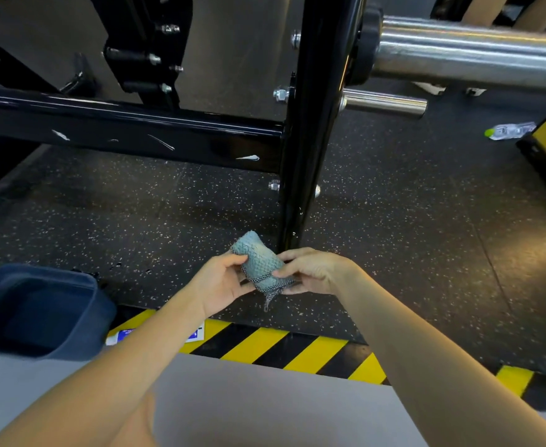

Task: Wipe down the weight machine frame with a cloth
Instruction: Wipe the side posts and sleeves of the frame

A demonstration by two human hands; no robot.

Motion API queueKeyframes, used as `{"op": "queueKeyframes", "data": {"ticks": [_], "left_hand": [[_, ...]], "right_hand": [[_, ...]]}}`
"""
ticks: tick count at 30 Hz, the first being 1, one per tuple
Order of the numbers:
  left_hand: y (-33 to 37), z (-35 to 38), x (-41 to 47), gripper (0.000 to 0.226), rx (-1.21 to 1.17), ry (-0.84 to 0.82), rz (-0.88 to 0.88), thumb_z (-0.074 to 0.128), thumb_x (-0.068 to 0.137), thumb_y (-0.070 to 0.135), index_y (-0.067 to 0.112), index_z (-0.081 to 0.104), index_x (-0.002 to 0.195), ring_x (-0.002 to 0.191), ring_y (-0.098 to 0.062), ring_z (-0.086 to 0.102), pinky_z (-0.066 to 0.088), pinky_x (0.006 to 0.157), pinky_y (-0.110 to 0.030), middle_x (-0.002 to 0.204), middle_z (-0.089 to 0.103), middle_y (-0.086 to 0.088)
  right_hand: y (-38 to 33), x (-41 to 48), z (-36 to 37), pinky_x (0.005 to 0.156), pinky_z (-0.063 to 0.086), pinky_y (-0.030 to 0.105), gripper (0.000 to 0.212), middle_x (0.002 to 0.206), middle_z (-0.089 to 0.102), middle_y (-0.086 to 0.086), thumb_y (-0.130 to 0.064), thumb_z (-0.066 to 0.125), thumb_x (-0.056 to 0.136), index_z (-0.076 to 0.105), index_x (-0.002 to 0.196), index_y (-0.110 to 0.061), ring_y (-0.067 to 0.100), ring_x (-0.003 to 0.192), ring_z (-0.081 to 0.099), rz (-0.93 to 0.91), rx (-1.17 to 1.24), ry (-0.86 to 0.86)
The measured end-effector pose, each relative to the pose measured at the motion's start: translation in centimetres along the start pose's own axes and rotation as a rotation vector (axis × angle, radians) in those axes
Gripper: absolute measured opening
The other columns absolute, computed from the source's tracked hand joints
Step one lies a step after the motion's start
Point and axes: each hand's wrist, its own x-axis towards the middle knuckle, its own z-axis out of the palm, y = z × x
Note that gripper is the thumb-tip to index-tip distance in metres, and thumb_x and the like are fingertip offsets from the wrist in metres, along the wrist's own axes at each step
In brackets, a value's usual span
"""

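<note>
Both forearms reach forward over a grey ledge [265,401] and a band of yellow-and-black tape [265,345]. A white-and-blue packet [126,335] lies on the tape, partly hidden under the left forearm. To the left stands a blue bin [55,273], open at the top.

The two hands meet just above the speckled floor [394,237], with the cloth [258,262] between them. The left hand [223,282] grips the cloth's left side, thumb on top and fingers curled beneath. The right hand [313,271] pinches its right side with bent fingers. The cloth is pale blue with a waffle weave and a dark edge, bunched into a short roll. Its long axis runs from the far upper left to the near lower right, and a loose corner hangs down from the near end.

Just behind the cloth rises the black post [310,124] of the frame [284,146], its foot hidden by the hands. A black crossbar [136,130] with white scuffs joins the post from the left. On the post's right side, a short steel peg [384,103] and a thick steel bar [471,50] above it point rightward. Farther right, a bottle [508,130] lies on its side on the floor.
</note>
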Motion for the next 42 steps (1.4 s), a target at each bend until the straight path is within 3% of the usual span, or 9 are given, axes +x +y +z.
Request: {"op": "queueKeyframes", "data": {"ticks": [4,8,14,17,22,27,30,34,42], "left_hand": [[-0.1,-0.9,-0.1,0.05,0.119,0.07,0.006,0.037,0.088,-0.011,0.012,0.045,0.131,0.115,-0.029,0.055,0.047,0.096,-0.051,0.131,0.053,-0.015],[-0.1,-0.2,-0.7,0.073,0.556,0.176,0.177,0.045,0.078,-0.016,0.03,0.042,0.135,0.127,-0.021,0.042,0.03,0.109,-0.042,0.139,0.042,-0.008],[-1.4,2.0,0.3,0.056,1.053,0.116,0.227,0.077,0.05,0.07,0.049,0.065,0.1,0.116,-0.025,0.054,0.048,0.094,-0.049,0.11,0.065,0.009],[-1.1,3.0,0.1,0.04,1.003,0.112,0.311,0.078,0.054,0.062,0.032,0.067,0.078,0.095,-0.022,0.065,0.053,0.087,-0.05,0.089,0.07,0.004],[-1.2,4.8,-0.5,0.02,0.968,0.216,0.548,0.076,0.078,0.019,0.013,0.057,0.075,0.077,-0.019,0.061,0.051,0.07,-0.04,0.078,0.063,-0.004],[1.1,6.6,-1.6,0.016,1.194,0.703,1.54,0.074,0.081,0.013,0.008,0.063,0.091,0.068,-0.015,0.052,0.042,0.073,-0.034,0.078,0.063,-0.002],[2.5,8.6,-0.6,0.013,1.322,0.78,1.931,0.07,0.083,0.008,0.009,0.064,0.095,0.064,-0.017,0.051,0.04,0.07,-0.035,0.069,0.059,-0.003],[0.8,8.8,2.3,0.017,1.604,0.603,1.992,0.057,0.093,0.008,0.009,0.073,0.089,0.062,-0.024,0.055,0.043,0.062,-0.036,0.07,0.055,-0.006],[1.0,8.4,3.5,0.013,1.502,0.443,2.03,0.064,0.091,0.006,0.004,0.066,0.104,0.081,-0.024,0.056,0.051,0.064,-0.033,0.1,0.054,-0.009]], "right_hand": [[-0.1,0.5,0.3,0.091,0.052,0.039,0.038,0.118,0.065,0.016,0.013,0.054,0.082,0.068,0.113,-0.004,0.028,0.11,0.059,-0.091,0.043,0.231],[-0.2,-0.5,-0.3,0.098,0.046,0.038,0.04,0.116,0.068,0.015,0.013,0.049,0.082,0.072,0.107,-0.008,0.029,0.111,0.06,-0.136,-0.038,0.195],[-0.4,-1.6,-1.5,0.095,0.047,0.037,0.032,0.108,0.069,0.008,0.009,0.062,0.081,0.074,0.09,-0.019,0.024,0.108,0.058,-0.15,-0.173,0.147],[-0.4,-2.4,-2.4,0.079,0.049,0.033,0.025,0.1,0.066,0.008,0.005,0.067,0.082,0.062,0.095,-0.017,0.024,0.099,0.061,-0.184,-0.115,0.203],[-0.6,-2.7,-3.0,0.09,0.053,0.039,0.016,0.099,0.068,0.011,-0.009,0.066,0.089,0.061,0.104,-0.014,0.023,0.093,0.065,-0.257,0.149,0.28],[-1.6,-3.0,-3.8,0.094,0.051,0.039,0.016,0.087,0.07,0.009,-0.012,0.051,0.095,0.063,0.105,-0.013,0.024,0.096,0.068,-0.336,0.17,0.564],[-2.0,-3.0,-3.7,0.091,0.052,0.038,0.018,0.085,0.07,0.008,-0.012,0.049,0.095,0.064,0.107,-0.012,0.024,0.097,0.068,-0.325,0.19,0.591],[-2.0,-2.4,-3.1,0.087,0.053,0.036,0.02,0.083,0.068,0.006,-0.01,0.049,0.092,0.065,0.103,-0.013,0.02,0.088,0.066,-0.314,0.222,0.589],[-2.2,-1.0,-3.3,0.079,0.054,0.03,0.03,0.086,0.068,0.006,-0.005,0.045,0.089,0.068,0.108,-0.012,0.019,0.089,0.065,-0.297,0.255,0.57]]}}
